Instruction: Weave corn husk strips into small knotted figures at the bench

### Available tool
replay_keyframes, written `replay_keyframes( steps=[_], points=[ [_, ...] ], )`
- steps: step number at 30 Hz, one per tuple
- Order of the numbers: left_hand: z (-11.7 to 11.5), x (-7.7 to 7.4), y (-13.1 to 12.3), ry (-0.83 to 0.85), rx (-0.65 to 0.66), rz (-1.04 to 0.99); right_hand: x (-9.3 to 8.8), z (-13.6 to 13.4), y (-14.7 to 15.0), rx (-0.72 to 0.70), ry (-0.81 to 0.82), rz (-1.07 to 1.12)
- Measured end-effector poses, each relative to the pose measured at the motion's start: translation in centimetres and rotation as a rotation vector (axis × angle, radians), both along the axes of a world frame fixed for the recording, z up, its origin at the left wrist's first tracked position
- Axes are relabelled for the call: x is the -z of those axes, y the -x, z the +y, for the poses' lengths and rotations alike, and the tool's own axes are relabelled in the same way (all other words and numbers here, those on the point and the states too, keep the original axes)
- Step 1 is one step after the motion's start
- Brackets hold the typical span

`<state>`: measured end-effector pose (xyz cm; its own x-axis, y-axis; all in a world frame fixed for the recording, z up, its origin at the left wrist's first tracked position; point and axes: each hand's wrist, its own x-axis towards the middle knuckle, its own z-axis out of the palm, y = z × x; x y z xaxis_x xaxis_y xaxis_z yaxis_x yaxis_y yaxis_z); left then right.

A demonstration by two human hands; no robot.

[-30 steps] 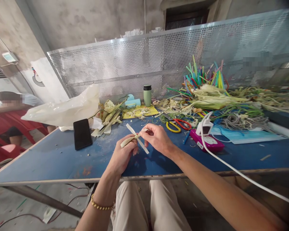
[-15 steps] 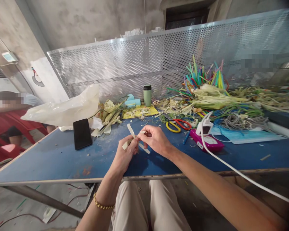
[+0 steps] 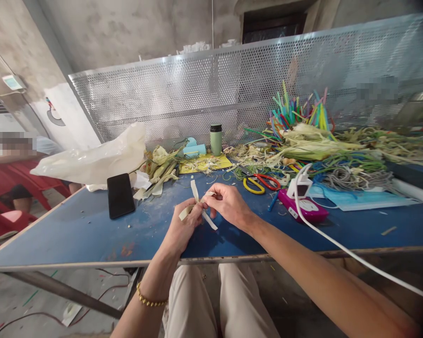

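Between my two hands are pale, flat strips that look like dried corn husk (image 3: 194, 190), crossing one another over the blue table (image 3: 91, 225). My left hand (image 3: 185, 220) pinches them where they cross; one strip end sticks out on its left, one points up and one hangs down to the right. My right hand (image 3: 229, 204) has thumb and fingers closed on another end of the strips, touching the left fingertips. The crossing point itself is mostly hidden by my fingers.
A black phone (image 3: 121, 196) lies left. Behind are a husk bundle (image 3: 158, 171), a green tumbler (image 3: 216, 141) and scissors with red and yellow handles (image 3: 254, 185). A magenta power strip (image 3: 301, 209) with a white cable (image 3: 333, 241) sits right. A person (image 3: 17, 150) sits far left.
The crossed strips have turned slightly: the upper end now stands more upright and the lower end points more steeply down. Both hands keep their grip in nearly the same place.
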<state>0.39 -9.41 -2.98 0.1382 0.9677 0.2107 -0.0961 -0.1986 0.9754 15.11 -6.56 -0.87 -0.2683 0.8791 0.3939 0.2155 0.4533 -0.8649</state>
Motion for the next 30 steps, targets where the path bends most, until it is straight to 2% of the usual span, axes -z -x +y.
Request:
replay_keyframes(
  steps=[5,9,14,22,25,28,30],
  points=[
    [0.0,0.0,0.3,-0.028,0.002,0.026,-0.1,0.3,-0.1,0.027,0.012,0.018],
    [0.0,0.3,0.6,-0.087,0.018,-0.048,-0.4,0.4,-0.2,0.068,0.036,0.084],
    [0.0,0.2,0.3,-0.027,-0.025,-0.058,-0.6,0.3,0.0,0.052,0.077,0.135],
    [0.5,0.2,0.6,-0.032,-0.093,-0.134,-0.8,-0.3,-0.2,-0.010,-0.012,-0.002],
    [0.4,-0.5,0.9,0.019,0.005,-0.237,-1.2,0.0,-1.0,-0.004,-0.068,0.030],
    [-0.1,-1.7,0.9,0.184,0.178,-0.310,-1.9,0.1,-2.2,0.102,-0.126,0.076],
    [-0.2,-2.5,0.8,0.221,0.211,-0.296,-2.6,-0.1,-3.0,0.137,-0.191,0.019]
  ],
)
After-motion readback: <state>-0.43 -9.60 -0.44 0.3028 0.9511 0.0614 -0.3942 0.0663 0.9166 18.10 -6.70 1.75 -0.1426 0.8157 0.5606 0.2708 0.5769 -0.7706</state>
